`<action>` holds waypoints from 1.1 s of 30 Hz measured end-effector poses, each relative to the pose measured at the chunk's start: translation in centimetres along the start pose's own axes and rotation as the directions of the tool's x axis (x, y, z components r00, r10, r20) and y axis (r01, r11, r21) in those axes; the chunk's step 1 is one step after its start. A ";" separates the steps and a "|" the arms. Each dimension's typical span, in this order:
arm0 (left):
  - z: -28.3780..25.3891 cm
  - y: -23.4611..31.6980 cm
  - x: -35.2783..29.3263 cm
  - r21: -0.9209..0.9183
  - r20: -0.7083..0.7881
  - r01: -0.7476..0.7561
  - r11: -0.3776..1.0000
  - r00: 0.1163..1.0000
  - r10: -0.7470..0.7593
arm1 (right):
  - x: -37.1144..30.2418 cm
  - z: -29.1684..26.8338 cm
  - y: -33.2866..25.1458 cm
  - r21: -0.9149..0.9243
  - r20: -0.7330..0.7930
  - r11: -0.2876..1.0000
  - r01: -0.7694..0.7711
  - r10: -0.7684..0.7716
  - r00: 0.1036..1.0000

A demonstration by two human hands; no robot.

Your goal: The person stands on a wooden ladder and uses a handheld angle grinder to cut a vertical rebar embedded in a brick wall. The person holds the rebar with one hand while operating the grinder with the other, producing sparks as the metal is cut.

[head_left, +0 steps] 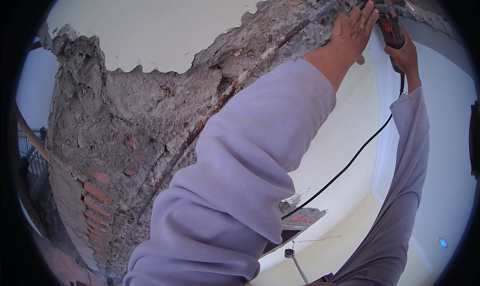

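High at the upper right is a dark angle grinder (391,30) with a red patch on its body. My right hand (404,52) is wrapped round its lower body, near where the cord comes out. Orange sparks (402,0) fly beside the tool's head; its disc cannot be made out. My left hand (352,31) is raised beside the head with fingers stretched out, their tips next to or touching the tool. A rusty steel bar (220,102) runs diagonally along broken concrete (135,103), up toward the grinder; my left forearm partly covers it.
A black power cord (352,161) hangs from the grinder and curves down left. Cream plaster (160,23) has a jagged broken edge. Bare red bricks (97,201) show at the lower left, by a railing (35,153). A pale wall (445,136) stands on the right.
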State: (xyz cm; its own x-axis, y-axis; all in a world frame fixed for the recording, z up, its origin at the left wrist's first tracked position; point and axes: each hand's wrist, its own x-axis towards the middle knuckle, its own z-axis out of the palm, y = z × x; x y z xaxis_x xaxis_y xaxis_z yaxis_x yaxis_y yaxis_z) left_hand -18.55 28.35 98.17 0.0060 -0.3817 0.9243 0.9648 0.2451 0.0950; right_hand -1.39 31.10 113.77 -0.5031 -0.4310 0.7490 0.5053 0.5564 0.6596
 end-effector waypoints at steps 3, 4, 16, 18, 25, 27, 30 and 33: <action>0.0 0.0 0.0 0.005 -0.001 -0.004 1.000 1.000 0.004 | 0.1 -0.1 -0.1 -0.025 0.016 1.000 -0.005 0.006 1.000; 0.0 0.0 0.0 0.006 0.001 -0.005 1.000 1.000 0.005 | 0.1 -0.1 -0.1 -0.042 0.025 0.999 -0.033 0.034 0.999; 0.1 -0.1 0.0 -0.017 0.019 -0.003 1.000 1.000 0.003 | 0.2 -0.1 0.1 -0.035 0.036 0.999 -0.017 0.018 0.999; 0.1 0.0 0.0 -0.005 0.005 0.005 1.000 1.000 -0.005 | 0.3 -0.2 0.1 -0.028 0.036 1.000 -0.012 0.013 0.999; 0.3 0.0 0.1 -0.020 0.002 0.007 1.000 1.000 -0.006 | 0.3 -0.1 0.2 -0.026 0.036 1.000 -0.007 0.008 0.999; 0.4 0.0 0.1 -0.021 0.001 0.008 1.000 1.000 -0.008 | 0.3 -0.1 0.2 -0.028 0.012 1.000 0.009 -0.009 1.000; 0.6 0.0 0.2 -0.021 -0.021 0.012 1.000 1.000 -0.013 | 0.4 -0.1 0.3 -0.030 0.025 1.000 0.007 -0.006 1.000; 0.6 0.1 0.2 0.000 -0.024 0.019 1.000 1.000 -0.019 | 0.4 -0.1 0.4 -0.025 0.034 1.000 0.004 -0.004 0.999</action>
State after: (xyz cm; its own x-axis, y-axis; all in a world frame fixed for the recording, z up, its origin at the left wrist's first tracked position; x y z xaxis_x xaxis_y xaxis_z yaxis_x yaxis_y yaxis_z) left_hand -18.58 28.84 98.57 -0.0064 -0.4077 0.9131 0.9649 0.2372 0.1127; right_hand -1.33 31.07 114.34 -0.5282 -0.4090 0.7442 0.5203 0.5367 0.6642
